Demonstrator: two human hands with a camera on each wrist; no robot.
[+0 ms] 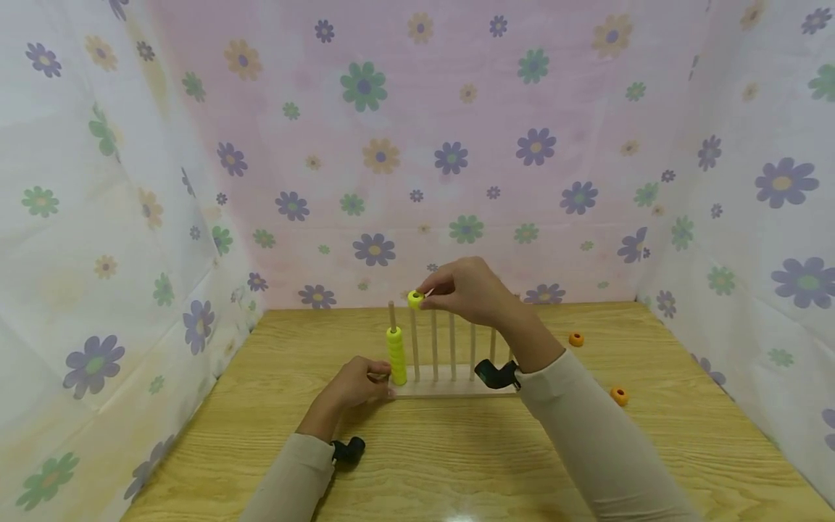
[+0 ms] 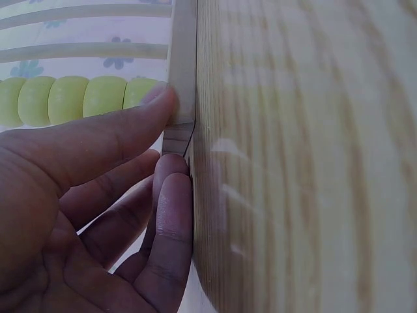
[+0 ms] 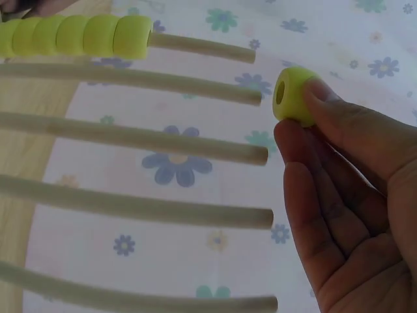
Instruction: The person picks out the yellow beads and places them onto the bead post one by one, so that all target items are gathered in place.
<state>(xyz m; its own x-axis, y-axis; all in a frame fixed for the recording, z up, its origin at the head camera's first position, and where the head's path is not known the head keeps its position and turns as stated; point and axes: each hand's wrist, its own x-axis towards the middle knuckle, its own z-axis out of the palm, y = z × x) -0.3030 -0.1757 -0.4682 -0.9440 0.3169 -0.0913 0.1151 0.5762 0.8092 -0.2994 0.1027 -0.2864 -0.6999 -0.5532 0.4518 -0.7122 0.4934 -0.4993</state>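
Note:
A wooden peg rack [image 1: 450,388] with a row of upright pegs stands on the table. Yellow beads [image 1: 396,355] are stacked on its leftmost peg, whose bare tip shows above them. My right hand [image 1: 472,293] pinches one yellow bead [image 3: 293,96] between thumb and fingers. The bead is just above the tip of the second peg [image 3: 195,86], apart from it in the right wrist view, its hole facing the pegs. My left hand [image 1: 355,383] grips the left end of the rack's base [image 2: 182,72], thumb on top and fingertips at the end, beside the stacked beads.
Two orange beads, one farther back [image 1: 576,338] and one nearer [image 1: 620,396], lie on the wooden table [image 1: 457,457] right of the rack. Flower-patterned cloth [image 1: 417,181] hangs behind and at both sides. A black wrist device [image 1: 496,375] is by the right sleeve.

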